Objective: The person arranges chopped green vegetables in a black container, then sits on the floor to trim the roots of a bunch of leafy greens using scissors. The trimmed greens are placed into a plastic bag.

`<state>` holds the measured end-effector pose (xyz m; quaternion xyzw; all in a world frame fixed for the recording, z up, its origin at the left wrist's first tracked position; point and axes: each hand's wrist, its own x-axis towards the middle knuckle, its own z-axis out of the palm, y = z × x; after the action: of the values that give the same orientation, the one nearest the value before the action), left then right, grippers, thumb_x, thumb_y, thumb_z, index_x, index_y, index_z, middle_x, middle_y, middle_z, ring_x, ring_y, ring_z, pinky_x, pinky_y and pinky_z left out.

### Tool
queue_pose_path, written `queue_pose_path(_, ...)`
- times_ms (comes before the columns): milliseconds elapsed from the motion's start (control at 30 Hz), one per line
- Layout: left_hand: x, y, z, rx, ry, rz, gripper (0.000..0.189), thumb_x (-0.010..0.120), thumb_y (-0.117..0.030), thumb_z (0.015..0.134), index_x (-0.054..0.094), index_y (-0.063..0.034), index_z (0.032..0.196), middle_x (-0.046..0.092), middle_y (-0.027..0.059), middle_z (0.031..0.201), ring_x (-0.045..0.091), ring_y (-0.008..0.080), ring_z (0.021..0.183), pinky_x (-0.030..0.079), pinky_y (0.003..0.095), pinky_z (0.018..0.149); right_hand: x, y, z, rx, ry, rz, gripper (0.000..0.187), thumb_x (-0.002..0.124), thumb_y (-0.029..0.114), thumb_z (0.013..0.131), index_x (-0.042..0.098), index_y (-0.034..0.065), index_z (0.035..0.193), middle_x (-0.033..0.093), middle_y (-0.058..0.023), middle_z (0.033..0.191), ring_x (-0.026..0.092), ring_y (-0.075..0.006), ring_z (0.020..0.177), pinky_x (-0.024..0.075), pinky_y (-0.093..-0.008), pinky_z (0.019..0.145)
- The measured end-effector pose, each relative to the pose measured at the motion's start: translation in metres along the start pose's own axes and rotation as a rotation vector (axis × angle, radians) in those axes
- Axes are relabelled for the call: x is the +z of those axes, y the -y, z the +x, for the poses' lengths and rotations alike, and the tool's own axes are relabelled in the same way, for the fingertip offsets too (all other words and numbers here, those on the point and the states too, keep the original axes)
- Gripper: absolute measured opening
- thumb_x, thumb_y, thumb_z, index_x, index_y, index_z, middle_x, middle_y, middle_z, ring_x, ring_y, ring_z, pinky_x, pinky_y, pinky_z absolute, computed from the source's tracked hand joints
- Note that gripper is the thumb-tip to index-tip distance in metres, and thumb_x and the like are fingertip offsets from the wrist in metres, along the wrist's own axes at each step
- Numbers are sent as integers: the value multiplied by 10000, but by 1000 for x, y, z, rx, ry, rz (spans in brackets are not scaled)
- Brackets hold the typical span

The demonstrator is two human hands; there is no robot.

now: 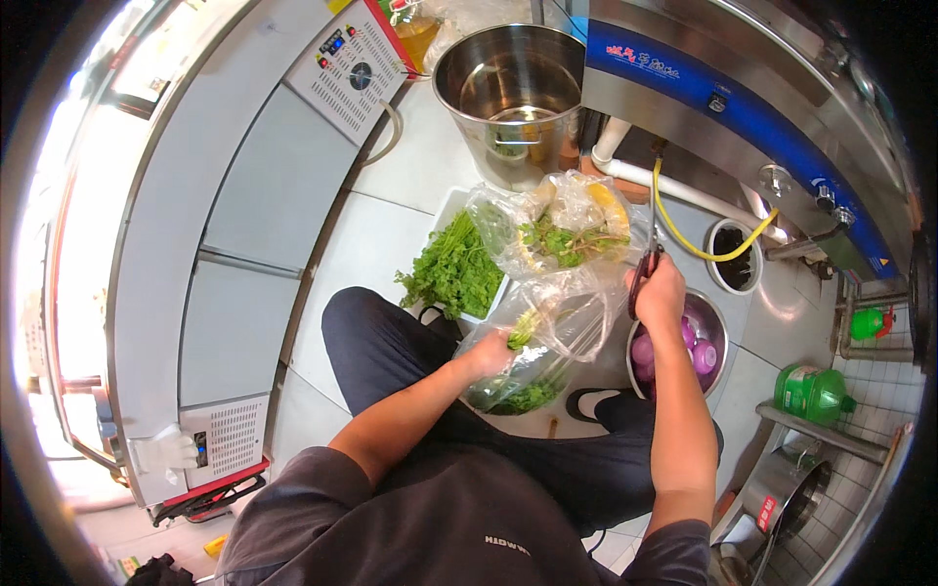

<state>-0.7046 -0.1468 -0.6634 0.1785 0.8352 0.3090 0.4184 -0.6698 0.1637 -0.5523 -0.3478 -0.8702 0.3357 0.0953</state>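
Note:
My left hand (489,354) grips a bunch of green stems (523,329) inside or against a clear plastic bag (564,300); the film hides which. Leafy greens (531,397) show through the bag's lower end. In my right hand (662,293) is a pair of scissors (645,275), dark-handled, with the blades pointing away from me. Beyond the bag lies another clear bag with trimmed stems and leaves (575,238) in it. Left of it, a white plastic tub (448,209) holds a heap of leafy herbs, probably cilantro (453,267).
Below my right wrist stands a steel bowl of peeled red onions (705,357). A tall steel pot (506,139) is at the back, near a blue-panelled stove (681,80) with a yellow hose (678,231). A white bucket with dark contents (735,258) sits right; a refrigerated cabinet (256,176) runs along the left.

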Motion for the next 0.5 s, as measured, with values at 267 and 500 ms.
queue_pose_path(267, -68, -52, -38, 93, 235, 87, 693, 752, -322, 873, 488, -120, 1482, 567, 178, 1439, 551, 313, 1286, 414, 393, 1115, 2, -21, 9, -2, 194, 45, 296, 748, 209, 772, 614, -18, 906, 684, -199, 805, 673, -396, 785, 523, -454, 743)
queue_pose_path(500, -53, 12, -21, 412, 22, 171, 688, 748, -362, 891, 494, -93, 1471, 477, 179, 1504, 455, 355, 1375, 332, 435, 1189, 5, 16, -22, -313, 623, 149, 437, 850, 197, 723, 567, -13, 982, 655, -171, 843, 631, -336, 761, 505, -430, 722)
